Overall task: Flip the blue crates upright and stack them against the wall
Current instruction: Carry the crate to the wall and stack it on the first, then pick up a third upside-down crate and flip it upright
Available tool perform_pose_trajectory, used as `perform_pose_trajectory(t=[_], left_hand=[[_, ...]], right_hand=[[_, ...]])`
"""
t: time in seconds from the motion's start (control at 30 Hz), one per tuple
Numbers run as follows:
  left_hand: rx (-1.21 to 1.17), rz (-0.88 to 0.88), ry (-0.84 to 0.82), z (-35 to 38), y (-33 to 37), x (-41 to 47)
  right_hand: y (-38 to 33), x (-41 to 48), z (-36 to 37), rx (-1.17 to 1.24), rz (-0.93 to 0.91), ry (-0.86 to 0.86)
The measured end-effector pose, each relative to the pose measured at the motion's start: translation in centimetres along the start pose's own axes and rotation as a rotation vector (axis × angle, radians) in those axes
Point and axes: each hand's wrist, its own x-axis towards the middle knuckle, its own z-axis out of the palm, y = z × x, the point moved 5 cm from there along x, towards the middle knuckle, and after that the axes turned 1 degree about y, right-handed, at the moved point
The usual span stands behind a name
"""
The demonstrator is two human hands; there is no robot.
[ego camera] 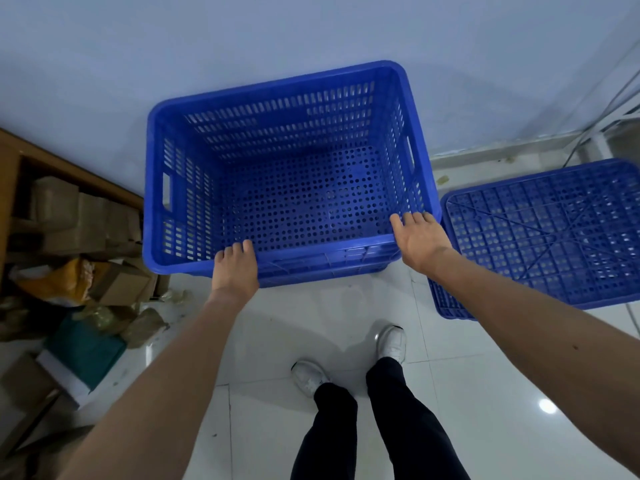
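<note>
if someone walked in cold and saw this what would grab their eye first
The big blue crate in the middle, upright and open against the pale wall, with the left hand and right hand both gripping its near rim. Next, a second blue crate to its right, lying bottom up on the white tiled floor. On the left edge, a messy heap of cardboard boxes and packaging sits by a wooden shelf.

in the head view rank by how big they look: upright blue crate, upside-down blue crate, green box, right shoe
1. upright blue crate, clearly the largest
2. upside-down blue crate, partly cut off at the frame edge
3. green box, partly buried
4. right shoe
</note>
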Motion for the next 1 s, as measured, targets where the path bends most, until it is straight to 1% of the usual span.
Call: perform_pose_trajectory(t=[0.07,0.13,0.27,0.4,0.5,0.67,0.77,0.9,1.0], left_hand=[[-0.013,0.003,-0.044,-0.1,0.1,-0.8],[-0.043,0.002,-0.126,-0.1,0.6,-1.7],[-0.16,0.043,-0.25,-0.9,1.8,-4.5],[-0.251,0.106,-0.347,-3.6,2.8,-8.0],[-0.336,0.109,-0.348,-6.1,3.7,-10.2],[-0.417,0.142,-0.344,-10.2,5.6,-12.8],[-0.468,0.172,-0.362,-11.5,6.6,-13.8],[-0.479,0.268,-0.375,-12.3,7.7,-14.9],[-0.531,0.306,-0.32,-13.1,8.3,-15.5]], right_hand=[[-0.3,-0.6,-0.4,-0.02,0.03,-0.008],[-0.8,-1.6,-0.5,-0.029,0.052,-0.028],[-2.0,-4.4,-0.7,-0.035,0.046,-0.107],[-1.4,-6.9,-3.5,0.106,0.007,-0.257],[-1.1,-9.0,-6.0,0.239,0.018,-0.321],[-1.6,-13.2,-8.5,0.354,0.07,-0.376],[-1.7,-15.5,-9.2,0.42,0.142,-0.38],[-1.3,-18.8,-9.3,0.468,0.267,-0.375],[-0.8,-21.5,-8.9,0.508,0.363,-0.379]])
